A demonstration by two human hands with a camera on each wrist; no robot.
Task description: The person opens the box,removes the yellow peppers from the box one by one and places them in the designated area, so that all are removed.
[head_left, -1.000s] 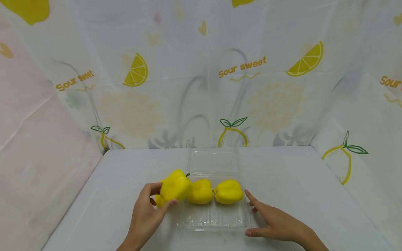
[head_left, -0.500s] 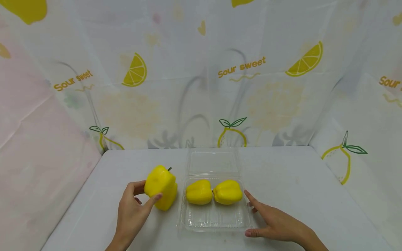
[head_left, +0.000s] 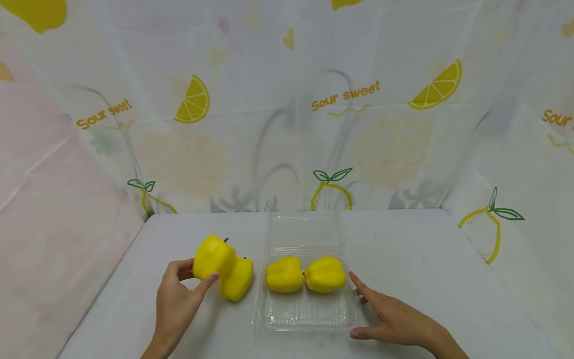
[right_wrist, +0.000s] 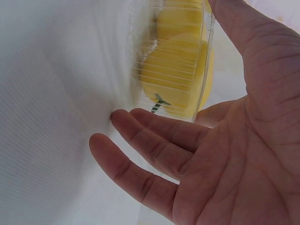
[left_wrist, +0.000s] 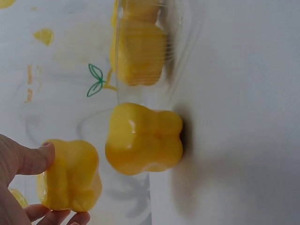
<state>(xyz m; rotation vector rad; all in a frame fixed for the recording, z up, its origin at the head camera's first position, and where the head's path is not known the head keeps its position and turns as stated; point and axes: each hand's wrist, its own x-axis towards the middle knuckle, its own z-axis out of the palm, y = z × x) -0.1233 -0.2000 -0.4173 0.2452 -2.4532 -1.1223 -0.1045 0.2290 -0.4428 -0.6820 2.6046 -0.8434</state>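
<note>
My left hand holds a yellow bell pepper between thumb and fingers, raised off the table in the left wrist view. Another yellow bell pepper stands on the table between that hand and a clear plastic clamshell box. Inside the box, along its back half, lie two more peppers, a left one and a right one. At the box's right side, my right hand has its fingers spread and relaxed, with the fingertips right at the wall.
The box's clear lid lies folded back on the white table. A printed cloth with lemon pictures hangs behind the table and along both sides.
My left hand has moved left with its pepper, away from the box, so the pepper standing on the table shows more. The right hand and the box have stayed put.
</note>
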